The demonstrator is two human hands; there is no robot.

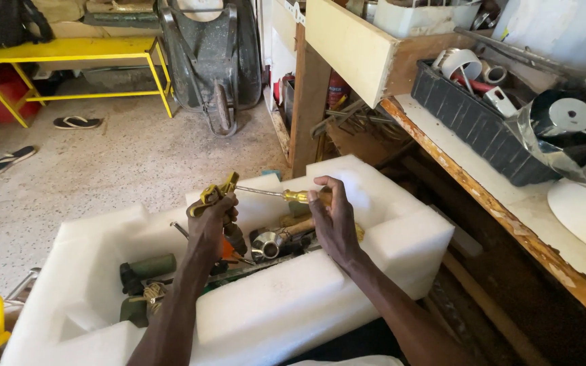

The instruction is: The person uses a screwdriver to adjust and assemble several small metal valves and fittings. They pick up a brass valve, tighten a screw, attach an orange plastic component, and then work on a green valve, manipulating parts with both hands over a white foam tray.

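The left hand [210, 220] grips a small brass-yellow fitting [213, 194] above the white foam box [320, 291]; the right hand [334, 220] pinches a yellow-handled screwdriver [286, 195]. Its thin steel shaft lies level, tip touching the fitting.

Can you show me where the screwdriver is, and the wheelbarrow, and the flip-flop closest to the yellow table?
screwdriver [260, 192], head view, on its metal shaft.
wheelbarrow [213, 42], head view, on its dark tray.
flip-flop [77, 123], head view, on its sole.

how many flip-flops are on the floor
2 black-and-white rubber flip-flops, both on the speckled floor at far left: one below the yellow metal bench, the other nearer the left edge. Others may be hidden.
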